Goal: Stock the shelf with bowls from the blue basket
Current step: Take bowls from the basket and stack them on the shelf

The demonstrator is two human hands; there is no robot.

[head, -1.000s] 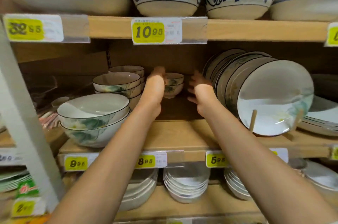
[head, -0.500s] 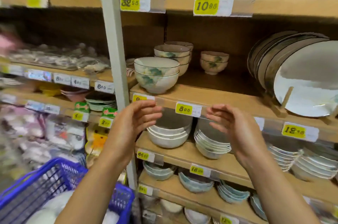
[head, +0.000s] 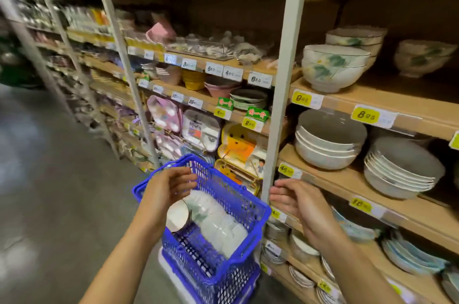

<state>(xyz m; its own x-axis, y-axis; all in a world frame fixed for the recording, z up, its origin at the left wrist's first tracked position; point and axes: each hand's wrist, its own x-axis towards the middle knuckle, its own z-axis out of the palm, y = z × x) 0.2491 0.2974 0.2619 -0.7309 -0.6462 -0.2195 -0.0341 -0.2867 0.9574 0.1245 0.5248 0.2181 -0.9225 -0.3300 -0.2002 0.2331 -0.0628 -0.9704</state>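
Your left hand [head: 166,189] hovers over the near corner of the blue basket [head: 223,187]. Its grip is loose: the fingers are gently bent, the thumb is apart from them, and it holds nothing. Your right hand [head: 298,202] hangs just right of the basket, in front of the grey upright post [head: 285,67]. Its grip is also slack and empty, with the fingertips pointing left.

The basket sits low in front of you on the floor side of the shelving. Inside it a row of white bowls [head: 216,221] lies nested on its side, the gold-rimmed mouth of the end bowl facing your left hand.

The wooden shelf [head: 360,97] is up to the right, well apart from both hands. Stacked bowls with green leaves [head: 332,67] stand at its front corner, and a smaller pair [head: 422,57] sits further back. Plain pale bowls [head: 327,144] fill the shelf below, and yellow price tags [head: 365,115] line the edges.
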